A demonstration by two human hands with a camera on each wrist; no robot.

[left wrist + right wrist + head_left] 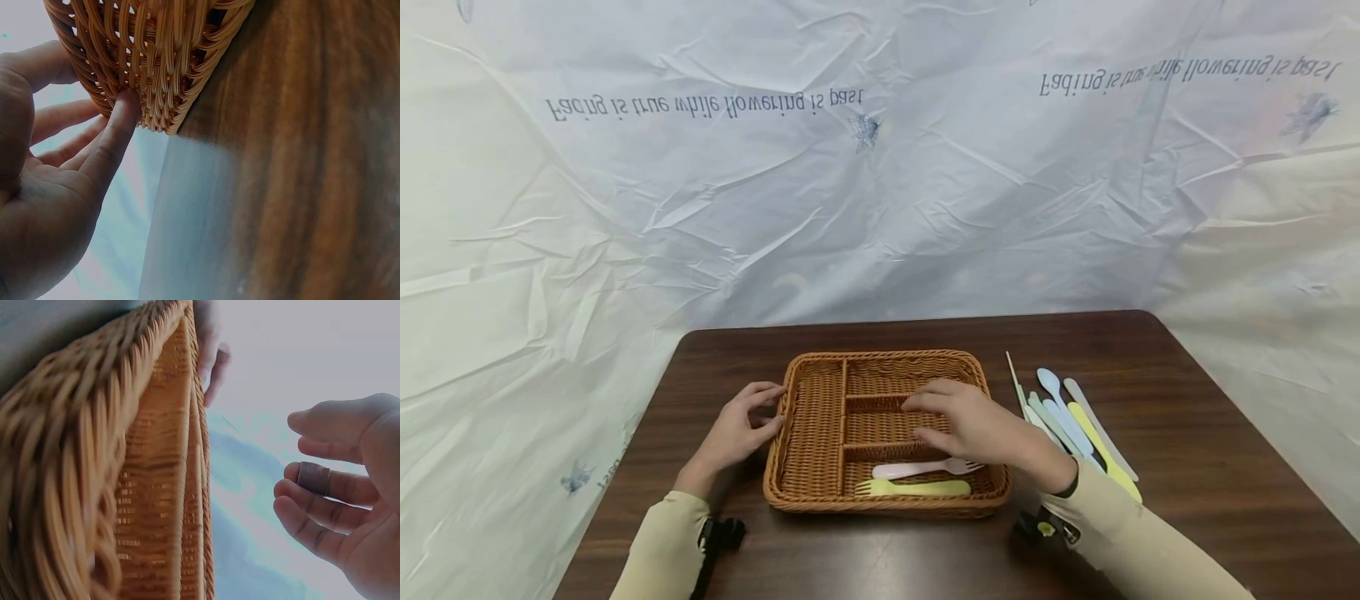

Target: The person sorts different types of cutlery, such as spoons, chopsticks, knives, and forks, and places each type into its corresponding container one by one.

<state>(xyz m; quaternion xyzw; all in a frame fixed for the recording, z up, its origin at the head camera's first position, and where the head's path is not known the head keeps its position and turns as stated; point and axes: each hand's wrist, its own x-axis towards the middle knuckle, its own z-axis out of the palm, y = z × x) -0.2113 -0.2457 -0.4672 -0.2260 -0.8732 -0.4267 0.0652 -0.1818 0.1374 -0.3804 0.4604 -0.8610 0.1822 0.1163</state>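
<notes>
A brown wicker basket (808,433) lies on the table, split by inner dividers into a long left compartment and several right ones. My left hand (735,425) is at its left side; in the left wrist view extended fingertips touch the outer woven wall (156,56). Over the right compartments hovers my right hand (973,421), fingers loosely bent and holding nothing. In the right wrist view a grey band (314,479) circles one of its fingers. A pink fork (910,469) and a yellow fork (917,487) lie in the near right compartment, tines pointing opposite ways.
To the basket's right lies a loose group of cutlery: a light blue spoon (1049,383), a yellow-handled piece (1105,450), a pale grey piece (1101,429) and several green and white ones, partly behind my right forearm. A printed cloth (880,208) hangs behind the dark wooden table (1210,467).
</notes>
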